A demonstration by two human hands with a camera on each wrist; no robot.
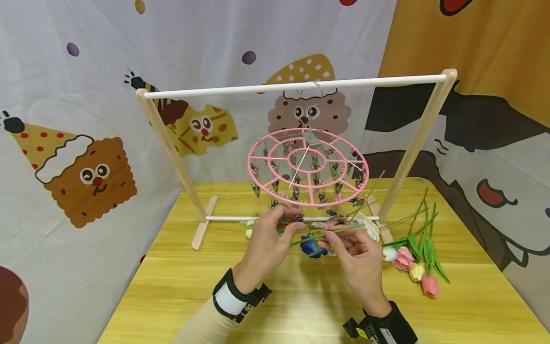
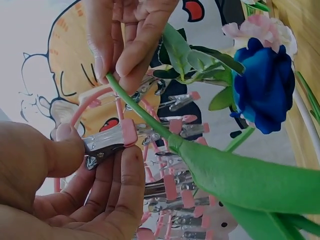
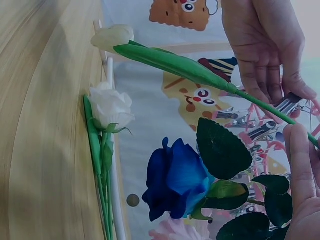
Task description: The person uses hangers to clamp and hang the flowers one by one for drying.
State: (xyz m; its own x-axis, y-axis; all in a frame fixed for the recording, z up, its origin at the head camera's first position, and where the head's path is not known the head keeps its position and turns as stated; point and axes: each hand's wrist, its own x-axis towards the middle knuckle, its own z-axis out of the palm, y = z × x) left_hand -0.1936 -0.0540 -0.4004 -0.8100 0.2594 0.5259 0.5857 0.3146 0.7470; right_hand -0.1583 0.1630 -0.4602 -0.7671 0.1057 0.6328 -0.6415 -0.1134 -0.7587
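left hand (image 1: 266,239): a small metal clip (image 2: 107,140) with pink tips is being pinched between thumb and fingers.
right hand (image 1: 358,255): the thin green stem (image 2: 140,112) of a white tulip (image 3: 112,39) is being pinched near its bare end.
tulip: it is being held up sideways, with its flower out past the left hand.
clip mouth: how wide it is being held cannot be told; the stem is being held just beside the pink tips.
step: the stem seems to be getting lined up with the clip (fiddly work).
next move: a wide squeeze of the clip is probably being called for, with the stem held steady and slid in between the tips.
up top: little room is being left, as the pink round hanger (image 1: 309,184) is being held over the hands by its hook.
in front: more room is being given by the plain wood of the table (image 1: 301,310); its near edge is being cut off from view.
right side: care is being asked for by the stand's post (image 1: 416,148) and the loose tulips (image 1: 404,260).
middle: the blue rose (image 1: 312,246) could be getting bumped, being so near.
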